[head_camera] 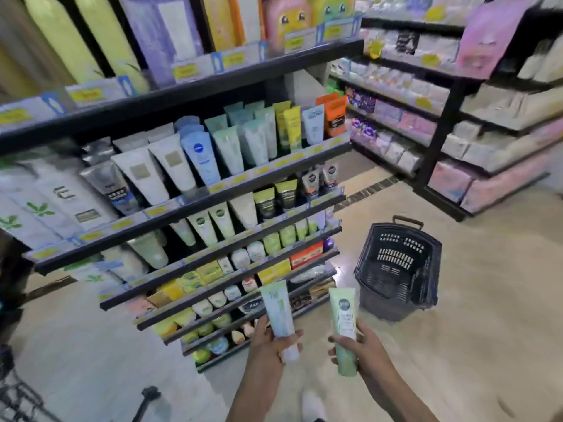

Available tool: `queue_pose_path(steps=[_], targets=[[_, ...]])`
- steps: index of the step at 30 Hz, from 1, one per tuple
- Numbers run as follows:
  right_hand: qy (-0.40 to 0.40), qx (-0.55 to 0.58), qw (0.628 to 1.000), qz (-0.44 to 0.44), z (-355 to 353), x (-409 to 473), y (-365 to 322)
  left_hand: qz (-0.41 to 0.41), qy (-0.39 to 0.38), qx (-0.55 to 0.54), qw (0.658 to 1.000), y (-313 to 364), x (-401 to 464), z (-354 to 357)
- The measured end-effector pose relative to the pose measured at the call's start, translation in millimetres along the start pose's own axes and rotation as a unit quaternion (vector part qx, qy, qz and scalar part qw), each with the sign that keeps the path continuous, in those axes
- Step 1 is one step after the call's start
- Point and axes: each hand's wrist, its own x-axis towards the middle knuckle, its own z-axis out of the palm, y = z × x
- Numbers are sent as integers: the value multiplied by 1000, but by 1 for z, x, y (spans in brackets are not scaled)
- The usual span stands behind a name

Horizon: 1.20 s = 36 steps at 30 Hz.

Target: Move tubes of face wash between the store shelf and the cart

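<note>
- Low at six o'clock, a pale blue-green tube (278, 315) stands upright, cap down, in the left hand (269, 345), fingers curled round its lower part.
- Just at its three o'clock, a light green tube (343, 327) stands in the right hand (362, 348), thumb and fingers wrapped round it.
- Up at one o'clock, a dark basket (399, 269) sits on the floor.
- From nine to twelve o'clock, the store shelf (195, 202) carries rows of tubes.

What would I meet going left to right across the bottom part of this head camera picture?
Left hand → pale blue-white tube it grips → green tube → right hand gripping it → dark shopping basket on the floor, further back.
</note>
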Motion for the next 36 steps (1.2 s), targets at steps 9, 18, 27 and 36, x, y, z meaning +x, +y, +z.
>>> queue_pose_path(steps=[9,18,27,36], targets=[[-18,-23,999,-33,-24,91,-88,-4,-11,-22,1000,3,80,80],[-96,-91,990,-46,-37,167,-149,41,7,-54,998,14,128,130],[-204,-145,968,6,-10,219,-169,110,121,-74,984,16,121,135],[-297,-175,939,25,38,237,-166,184,239,-79,950,25,106,113]])
